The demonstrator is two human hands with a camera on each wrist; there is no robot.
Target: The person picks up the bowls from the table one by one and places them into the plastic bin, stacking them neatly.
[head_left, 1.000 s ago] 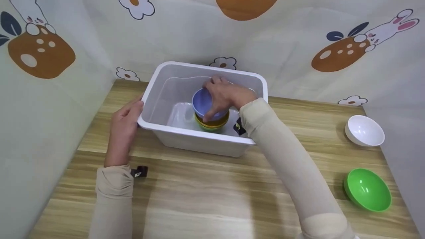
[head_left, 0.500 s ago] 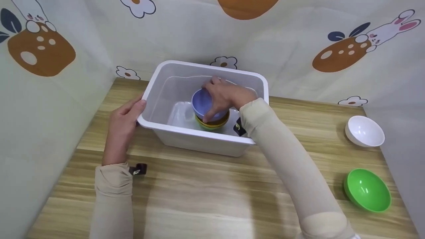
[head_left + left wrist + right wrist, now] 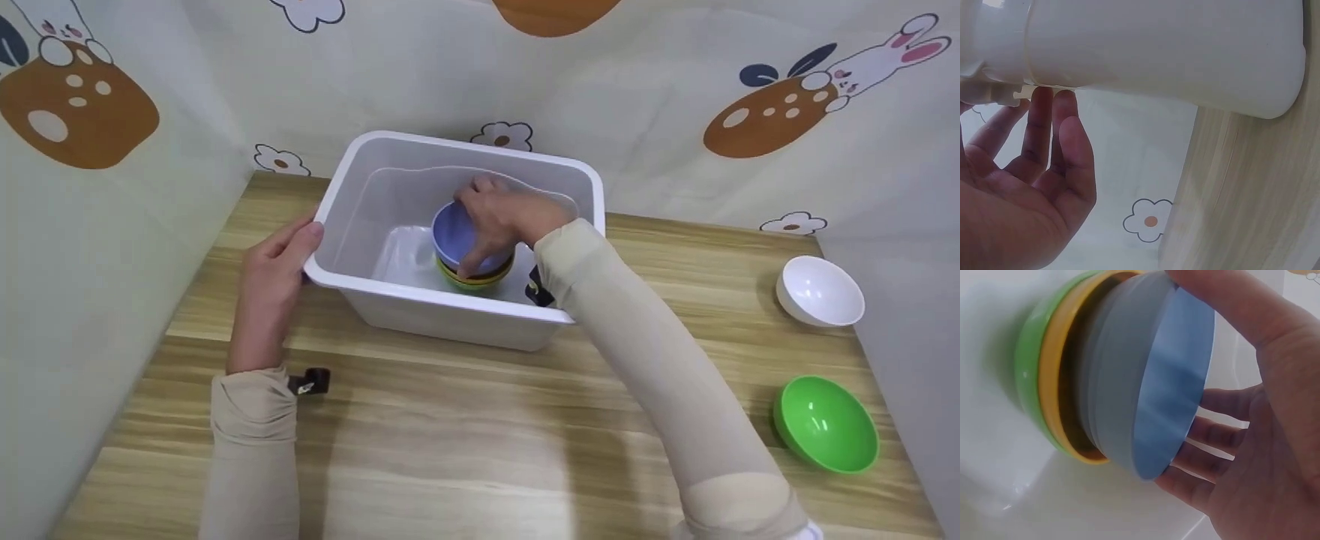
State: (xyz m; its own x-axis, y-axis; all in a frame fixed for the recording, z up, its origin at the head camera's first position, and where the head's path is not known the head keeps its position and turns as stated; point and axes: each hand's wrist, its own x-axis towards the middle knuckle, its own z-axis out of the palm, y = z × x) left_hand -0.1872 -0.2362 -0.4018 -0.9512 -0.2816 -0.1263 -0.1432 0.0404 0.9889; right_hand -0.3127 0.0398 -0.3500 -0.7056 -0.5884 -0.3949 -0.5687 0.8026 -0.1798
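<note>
A white plastic tub (image 3: 450,322) stands on the wooden table near the back wall. My left hand (image 3: 274,262) grips its left rim, with the thumb on top; in the left wrist view the curled fingers (image 3: 1041,124) reach under the lip. Inside the tub, my right hand (image 3: 506,217) holds a blue bowl (image 3: 452,234) by its rim, thumb on the near side and fingers on the far side. The blue bowl sits tilted in a yellow-orange bowl (image 3: 1050,371), which is nested in a green bowl (image 3: 1026,363) on the tub floor.
At the right side of the table (image 3: 450,450) are a white bowl (image 3: 820,291) and, nearer, a larger bright green bowl (image 3: 825,424). A patterned cloth wall (image 3: 420,82) rises close behind the tub, with more wall on both sides.
The left thumb has slid slightly further onto the tub rim. The right hand keeps its hold on the blue bowl in the stack. The head view has shifted a little.
</note>
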